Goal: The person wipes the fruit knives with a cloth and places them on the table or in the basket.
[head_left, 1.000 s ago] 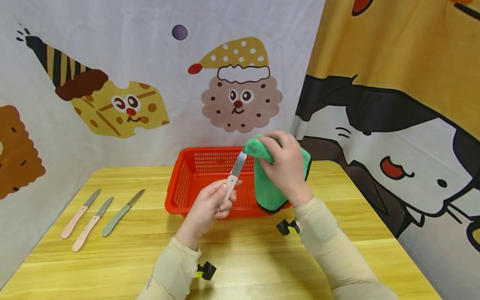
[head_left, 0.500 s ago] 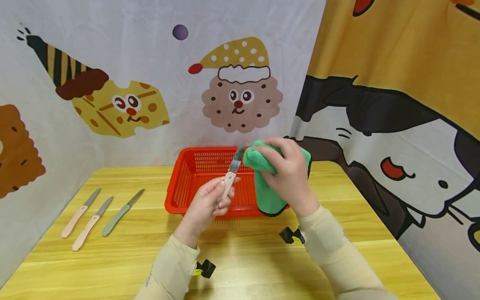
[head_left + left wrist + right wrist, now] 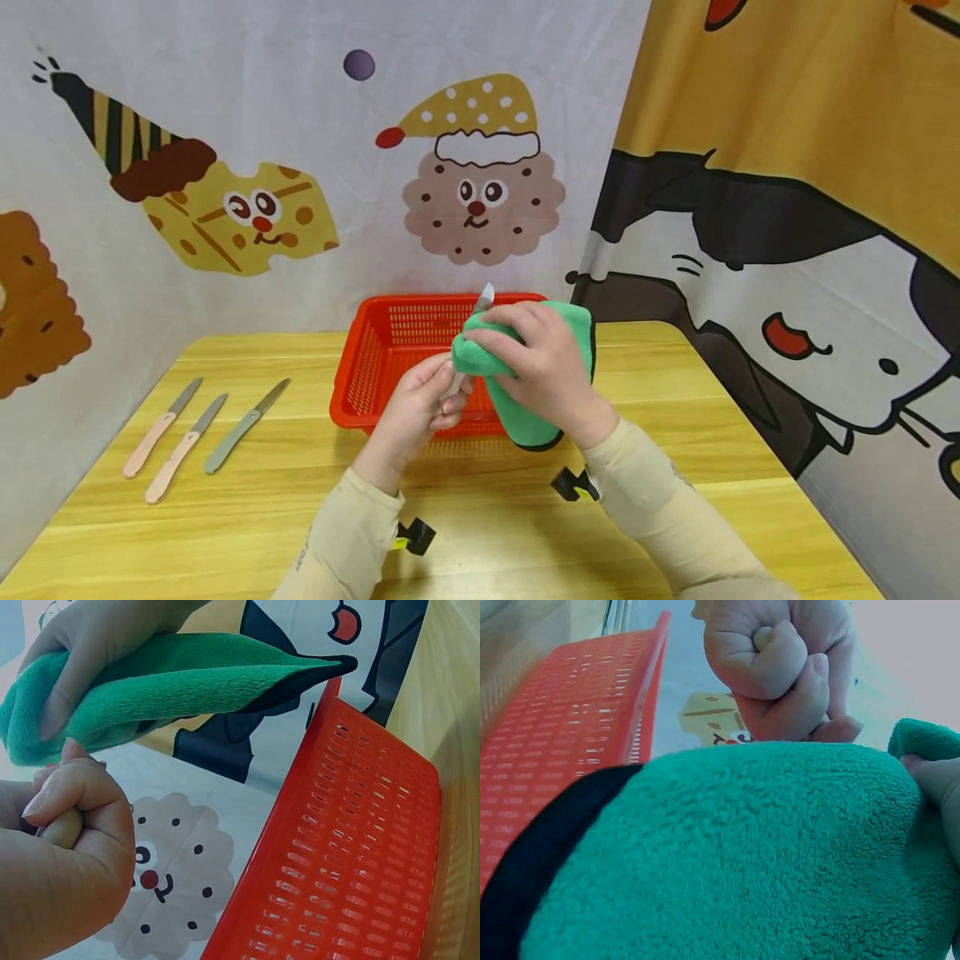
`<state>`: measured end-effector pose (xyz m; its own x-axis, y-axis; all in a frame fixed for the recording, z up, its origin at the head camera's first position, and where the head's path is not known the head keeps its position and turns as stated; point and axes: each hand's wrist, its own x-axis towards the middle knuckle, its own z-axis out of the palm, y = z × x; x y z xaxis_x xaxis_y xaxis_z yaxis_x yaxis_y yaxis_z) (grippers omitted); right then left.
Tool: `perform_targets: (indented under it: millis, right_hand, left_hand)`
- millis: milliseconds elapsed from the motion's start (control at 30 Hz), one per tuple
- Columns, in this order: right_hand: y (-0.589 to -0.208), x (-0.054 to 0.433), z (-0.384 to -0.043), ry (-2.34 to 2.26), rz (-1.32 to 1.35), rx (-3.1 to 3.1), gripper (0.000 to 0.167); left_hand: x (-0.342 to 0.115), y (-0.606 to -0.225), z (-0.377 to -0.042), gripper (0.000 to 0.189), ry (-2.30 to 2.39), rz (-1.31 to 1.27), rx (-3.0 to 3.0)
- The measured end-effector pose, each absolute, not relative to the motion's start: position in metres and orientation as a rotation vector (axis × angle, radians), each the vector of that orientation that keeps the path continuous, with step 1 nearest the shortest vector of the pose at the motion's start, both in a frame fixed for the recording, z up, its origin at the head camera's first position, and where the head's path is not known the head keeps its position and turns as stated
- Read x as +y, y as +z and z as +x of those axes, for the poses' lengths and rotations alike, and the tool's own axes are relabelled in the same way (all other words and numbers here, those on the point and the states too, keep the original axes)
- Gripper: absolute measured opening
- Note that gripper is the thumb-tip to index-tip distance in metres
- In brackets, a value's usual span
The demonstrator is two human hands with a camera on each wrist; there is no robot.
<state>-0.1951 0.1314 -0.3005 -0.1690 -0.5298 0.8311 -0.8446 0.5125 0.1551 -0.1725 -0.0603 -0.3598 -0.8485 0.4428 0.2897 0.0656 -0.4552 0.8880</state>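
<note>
In the head view my left hand (image 3: 412, 412) grips a small knife (image 3: 486, 297) by its pale pink handle, blade pointing up and away. My right hand (image 3: 546, 367) holds a green cloth (image 3: 525, 417) with black edging, folded around the blade close above the handle. Only the blade's tip end shows beyond the cloth; the middle of it is covered. In the left wrist view the curled fingers of my left hand (image 3: 67, 817) wrap the handle, right beneath the green cloth (image 3: 165, 690). The cloth (image 3: 765, 847) fills most of the right wrist view.
Below and behind the hands stands a red perforated plastic basket (image 3: 360, 367) on the wooden table (image 3: 480, 533). To the left lie two pink-handled knives (image 3: 159, 432) and a green-handled knife (image 3: 243, 429), side by side. A cartoon-printed curtain (image 3: 300, 75) hangs behind the table.
The right hand with the cloth first drew off the knife's tip, baring the blade, then came left and down onto the blade near the handle. The left hand has stayed nearly still.
</note>
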Motion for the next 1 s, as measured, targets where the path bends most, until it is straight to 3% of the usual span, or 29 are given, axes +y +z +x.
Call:
perform_targets:
  millis: [767, 1000]
  right_hand:
    - [-0.300, 0.131, -0.202, 0.385, 1.142, -1.890, 0.027]
    - [-0.294, 0.139, -0.210, 0.409, 1.075, -1.890, 0.030]
  left_hand:
    - [-0.061, -0.359, -0.169, 0.024, 2.343, 0.732, 1.557]
    - [-0.061, -0.359, -0.166, 0.034, 2.328, 0.701, 1.539]
